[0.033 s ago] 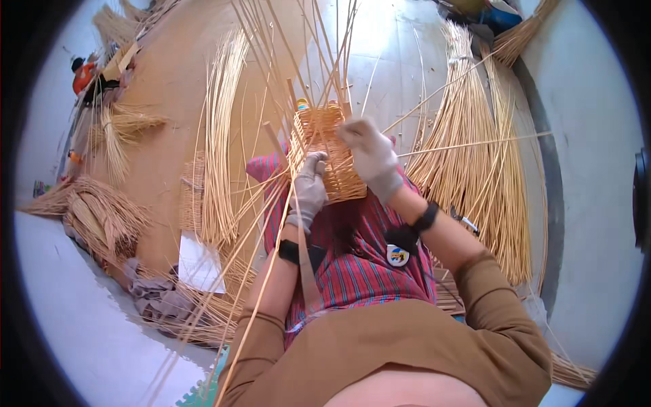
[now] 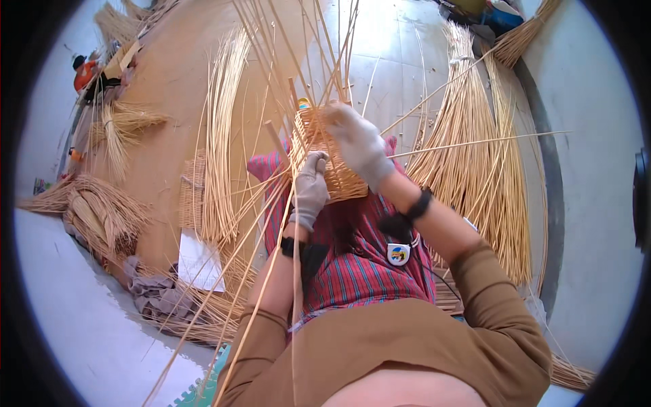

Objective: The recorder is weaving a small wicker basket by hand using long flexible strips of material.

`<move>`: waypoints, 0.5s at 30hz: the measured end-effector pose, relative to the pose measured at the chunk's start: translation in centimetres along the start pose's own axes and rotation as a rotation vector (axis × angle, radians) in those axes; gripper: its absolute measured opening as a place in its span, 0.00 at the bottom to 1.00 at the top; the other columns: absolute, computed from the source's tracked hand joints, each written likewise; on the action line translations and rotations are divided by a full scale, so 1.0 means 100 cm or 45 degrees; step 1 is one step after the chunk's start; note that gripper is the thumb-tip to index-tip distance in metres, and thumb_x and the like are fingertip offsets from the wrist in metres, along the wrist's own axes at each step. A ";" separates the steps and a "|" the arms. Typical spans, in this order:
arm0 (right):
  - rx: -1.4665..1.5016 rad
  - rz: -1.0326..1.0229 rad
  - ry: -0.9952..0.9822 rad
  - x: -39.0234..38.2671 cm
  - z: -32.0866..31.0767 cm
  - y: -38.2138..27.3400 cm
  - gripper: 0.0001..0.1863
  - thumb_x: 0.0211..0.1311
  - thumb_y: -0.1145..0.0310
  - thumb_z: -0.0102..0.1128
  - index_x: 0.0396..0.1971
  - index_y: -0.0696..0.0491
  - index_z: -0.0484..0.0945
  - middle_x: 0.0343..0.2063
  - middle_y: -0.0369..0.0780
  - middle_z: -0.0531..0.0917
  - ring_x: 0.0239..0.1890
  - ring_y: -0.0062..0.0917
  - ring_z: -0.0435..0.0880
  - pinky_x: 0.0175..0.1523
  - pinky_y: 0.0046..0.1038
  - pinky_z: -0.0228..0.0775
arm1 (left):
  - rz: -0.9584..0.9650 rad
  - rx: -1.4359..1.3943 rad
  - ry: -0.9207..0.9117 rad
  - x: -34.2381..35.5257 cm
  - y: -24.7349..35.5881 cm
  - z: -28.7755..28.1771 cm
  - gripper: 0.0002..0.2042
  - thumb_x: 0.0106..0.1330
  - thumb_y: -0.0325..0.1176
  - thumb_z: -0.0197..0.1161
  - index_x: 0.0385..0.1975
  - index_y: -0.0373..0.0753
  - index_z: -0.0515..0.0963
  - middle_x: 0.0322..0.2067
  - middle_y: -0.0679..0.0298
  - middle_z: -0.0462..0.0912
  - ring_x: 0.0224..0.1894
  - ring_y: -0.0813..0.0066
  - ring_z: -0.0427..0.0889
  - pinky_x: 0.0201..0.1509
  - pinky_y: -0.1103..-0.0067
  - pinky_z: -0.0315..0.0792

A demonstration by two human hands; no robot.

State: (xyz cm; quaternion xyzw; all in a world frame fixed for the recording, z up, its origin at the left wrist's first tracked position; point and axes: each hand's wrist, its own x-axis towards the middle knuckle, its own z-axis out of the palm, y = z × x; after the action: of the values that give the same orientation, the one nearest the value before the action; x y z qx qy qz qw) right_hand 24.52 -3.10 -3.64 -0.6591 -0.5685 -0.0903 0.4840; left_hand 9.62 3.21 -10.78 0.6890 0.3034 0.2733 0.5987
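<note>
Head cam: basket [image 2: 344, 178] prob. light, springy; grip side wall. L hand [image 2: 310, 191] pinches it; R hand [image 2: 359, 144] blurred, can't tell.

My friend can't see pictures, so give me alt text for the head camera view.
A gloved left hand grips the left side of a woven basket over striped cloth; the gloved right hand, partly blurred, is near its far end. Long canes fan out around it, and cane bundles lie on the floor either side.

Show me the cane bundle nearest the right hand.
The wide fanned bundle right of the right hand, tied near its far end; the other bundles lie farther off.
</note>
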 end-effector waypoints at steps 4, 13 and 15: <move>-0.257 -0.040 -0.095 0.064 0.029 -0.016 0.28 0.61 0.76 0.61 0.62 0.49 0.70 0.59 0.55 0.78 0.56 0.46 0.82 0.54 0.32 0.76 | 0.124 0.287 0.127 0.006 0.000 0.015 0.08 0.80 0.36 0.54 0.46 0.43 0.78 0.31 0.69 0.78 0.24 0.82 0.70 0.28 0.80 0.69; 0.651 0.700 0.456 -0.079 -0.030 -0.001 0.10 0.81 0.67 0.45 0.54 0.53 0.69 0.23 0.38 0.80 0.29 0.24 0.84 0.45 0.34 0.82 | 0.249 -0.139 -0.001 0.015 -0.029 0.009 0.09 0.79 0.39 0.55 0.46 0.42 0.77 0.22 0.63 0.76 0.21 0.75 0.78 0.22 0.74 0.71; 0.857 0.749 0.532 -0.078 -0.029 -0.016 0.10 0.81 0.65 0.46 0.53 0.53 0.70 0.24 0.39 0.82 0.31 0.27 0.86 0.45 0.34 0.82 | 0.021 0.352 -0.038 0.011 -0.001 0.003 0.16 0.76 0.47 0.58 0.38 0.39 0.79 0.21 0.57 0.77 0.21 0.67 0.79 0.26 0.67 0.71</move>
State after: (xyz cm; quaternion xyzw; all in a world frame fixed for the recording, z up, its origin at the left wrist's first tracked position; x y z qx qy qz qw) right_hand 21.79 -10.63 -6.46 -0.5666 -0.2466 0.1087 0.7787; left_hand 10.60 3.86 -10.93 0.7715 0.3235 0.2235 0.5002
